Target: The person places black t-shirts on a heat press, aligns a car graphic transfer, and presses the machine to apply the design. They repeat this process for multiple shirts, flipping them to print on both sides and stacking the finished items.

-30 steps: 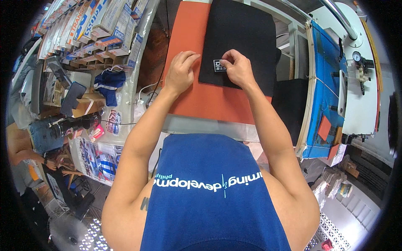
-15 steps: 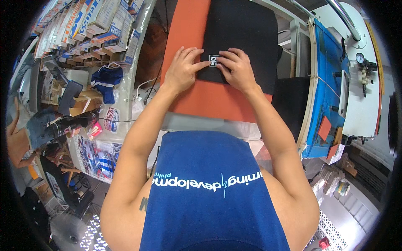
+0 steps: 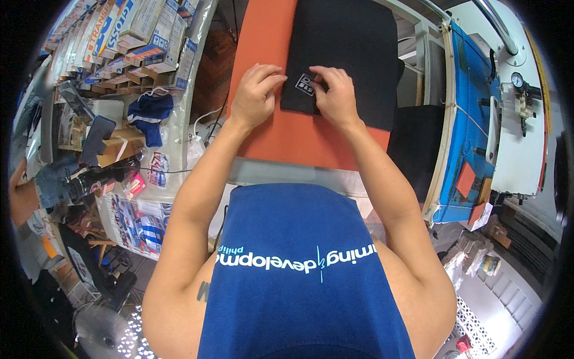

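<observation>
A flat piece of black fabric (image 3: 347,42) lies over an orange board (image 3: 311,140). On the fabric, near its lower left corner, is a small square black label (image 3: 305,84) with white print, turned at an angle. The fingertips of my right hand (image 3: 336,93) are closed at the label's right edge; it looks pinched there, partly covered by the fingers. My left hand (image 3: 257,94) is over the orange surface just left of the fabric, thumb and bent fingers drawn together. Anything between those fingers is too small or hidden to make out.
Long cardboard boxes (image 3: 143,30) are stacked at the far left. Below them a phone (image 3: 97,139) and dark blue cloth (image 3: 149,116) sit on the side table. To the right stand a blue panel (image 3: 469,119) and a white machine with a pressure gauge (image 3: 518,79).
The label has turned from nearly square-on to a slant. My left hand has drawn away from it to the left and its fingers have curled. My right hand has shifted slightly.
</observation>
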The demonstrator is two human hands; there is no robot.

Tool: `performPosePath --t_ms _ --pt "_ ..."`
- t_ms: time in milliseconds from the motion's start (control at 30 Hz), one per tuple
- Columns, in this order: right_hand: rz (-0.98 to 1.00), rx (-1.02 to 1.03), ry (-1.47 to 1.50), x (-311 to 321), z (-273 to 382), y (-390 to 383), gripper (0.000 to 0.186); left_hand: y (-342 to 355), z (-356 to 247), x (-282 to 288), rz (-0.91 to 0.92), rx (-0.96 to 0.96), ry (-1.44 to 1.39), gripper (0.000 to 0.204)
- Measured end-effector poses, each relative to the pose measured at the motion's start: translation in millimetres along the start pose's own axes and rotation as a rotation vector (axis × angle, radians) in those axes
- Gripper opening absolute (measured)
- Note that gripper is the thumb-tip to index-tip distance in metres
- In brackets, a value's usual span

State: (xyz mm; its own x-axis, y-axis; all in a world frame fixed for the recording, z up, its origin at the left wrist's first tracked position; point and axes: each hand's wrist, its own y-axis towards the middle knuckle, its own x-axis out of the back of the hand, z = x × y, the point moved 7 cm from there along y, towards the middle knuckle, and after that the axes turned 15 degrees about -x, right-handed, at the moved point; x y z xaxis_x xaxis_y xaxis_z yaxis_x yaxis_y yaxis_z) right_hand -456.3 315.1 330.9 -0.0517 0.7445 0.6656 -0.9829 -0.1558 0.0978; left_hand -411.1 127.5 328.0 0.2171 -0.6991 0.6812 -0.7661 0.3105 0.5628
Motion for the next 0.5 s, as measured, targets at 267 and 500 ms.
performPosePath --t_ms 267,500 --pt "-0.011 0.248 0.273 52.5 57.5 -39.7 0.026 3.6 -59.4 45.1 -0.261 0.043 -0.324 0.030" --pt "0.099 -0.291 0.749 37.5 41.4 -48.4 0.016 -15.7 -43.6 36.4 -0.188 0.534 -0.909 0.019"
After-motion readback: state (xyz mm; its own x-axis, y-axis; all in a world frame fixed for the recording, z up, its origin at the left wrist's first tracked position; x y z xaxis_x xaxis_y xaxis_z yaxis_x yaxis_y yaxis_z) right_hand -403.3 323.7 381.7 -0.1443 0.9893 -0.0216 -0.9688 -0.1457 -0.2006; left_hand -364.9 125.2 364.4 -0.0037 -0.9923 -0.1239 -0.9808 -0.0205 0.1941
